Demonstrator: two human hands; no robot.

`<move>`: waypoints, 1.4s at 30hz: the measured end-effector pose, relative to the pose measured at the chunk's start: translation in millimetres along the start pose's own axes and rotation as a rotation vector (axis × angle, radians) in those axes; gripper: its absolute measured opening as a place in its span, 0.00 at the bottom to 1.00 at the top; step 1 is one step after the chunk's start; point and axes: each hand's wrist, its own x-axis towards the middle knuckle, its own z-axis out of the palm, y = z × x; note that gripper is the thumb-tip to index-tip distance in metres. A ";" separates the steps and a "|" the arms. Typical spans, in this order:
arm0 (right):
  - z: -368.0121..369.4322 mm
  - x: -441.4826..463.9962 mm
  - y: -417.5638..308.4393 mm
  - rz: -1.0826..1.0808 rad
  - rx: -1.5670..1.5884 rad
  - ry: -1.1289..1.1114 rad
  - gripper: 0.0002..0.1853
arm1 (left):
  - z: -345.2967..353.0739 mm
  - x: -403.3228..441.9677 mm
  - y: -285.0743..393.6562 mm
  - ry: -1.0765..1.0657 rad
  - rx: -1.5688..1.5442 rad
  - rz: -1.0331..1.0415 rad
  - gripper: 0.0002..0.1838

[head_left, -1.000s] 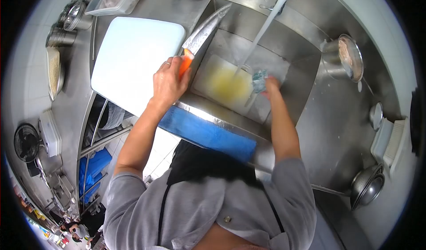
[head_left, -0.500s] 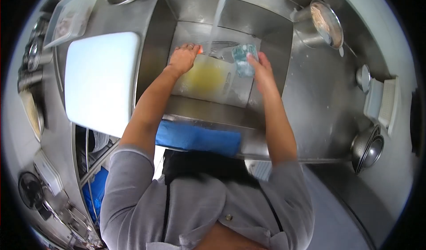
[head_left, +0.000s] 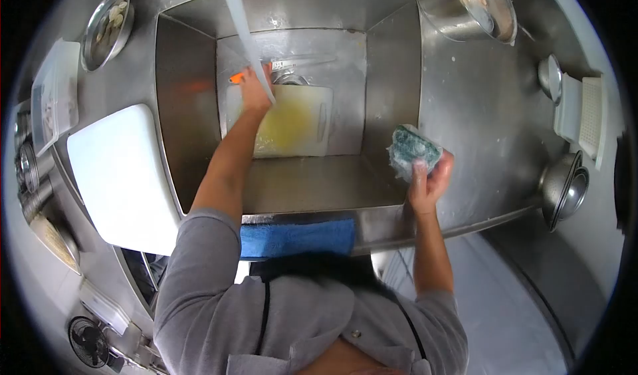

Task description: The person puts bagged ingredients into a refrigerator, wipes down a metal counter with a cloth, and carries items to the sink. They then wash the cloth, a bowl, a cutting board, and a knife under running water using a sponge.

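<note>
Down in the steel sink (head_left: 306, 182), my left hand (head_left: 255, 94) is closed on the orange handle of a knife (head_left: 284, 64), whose blade points right near the drain. A stream of water (head_left: 242, 26) falls past that hand. Beneath it, on the sink floor, lies a pale board (head_left: 312, 125) with a yellow patch. My right hand (head_left: 430, 181) pinches a soapy green sponge (head_left: 413, 151) over the sink's right edge.
A white cutting board (head_left: 123, 175) lies left of the sink, with a bowl (head_left: 107, 29) and a plastic tub (head_left: 56, 96) behind. A blue cloth (head_left: 297, 239) hangs at the front edge. At the back right stands a metal pot (head_left: 452, 14).
The knife has gone from above the sink's left edge down into the sink with my left hand. My right hand has lifted the sponge out toward the right edge. The view has shifted.
</note>
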 end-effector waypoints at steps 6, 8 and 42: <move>0.2 -1.7 2.2 -0.014 -0.045 0.009 0.20 | 18.8 -41.8 86.4 -0.187 0.302 0.409 0.26; -0.3 0.2 1.2 -0.021 -0.068 0.008 0.20 | 16.6 -43.9 111.0 -0.226 0.281 0.249 0.29; 251.1 -0.4 -71.7 -0.201 0.067 -0.312 0.15 | -239.6 -172.6 56.9 -0.030 -1.487 -0.473 0.14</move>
